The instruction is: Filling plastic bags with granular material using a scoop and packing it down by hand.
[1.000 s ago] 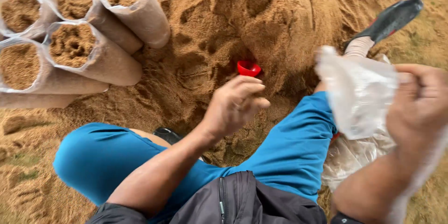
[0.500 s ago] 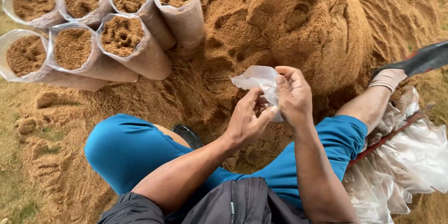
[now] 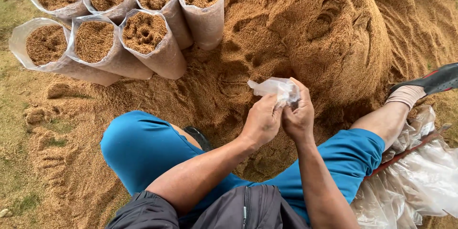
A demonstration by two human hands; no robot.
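An empty clear plastic bag (image 3: 272, 87) is pinched between both my hands in front of me. My left hand (image 3: 261, 120) grips its lower edge with the fingers closed on the plastic. Touching it, my right hand (image 3: 298, 113) holds the bag's right side. Both hands hover over a big heap of brown sawdust-like material (image 3: 329, 33). I sit on the ground with my legs in blue shorts (image 3: 138, 148) spread around the heap's near side.
Several filled clear bags (image 3: 143, 33) of the brown material stand packed together at the upper left. A pile of empty plastic bags (image 3: 415, 176) lies at my right, next to my foot in a dark sandal (image 3: 429, 82).
My right hand brought a plastic bag from the pile on the right to the middle. My left hand left the heap and joined it on the bag. The red object is no longer visible.
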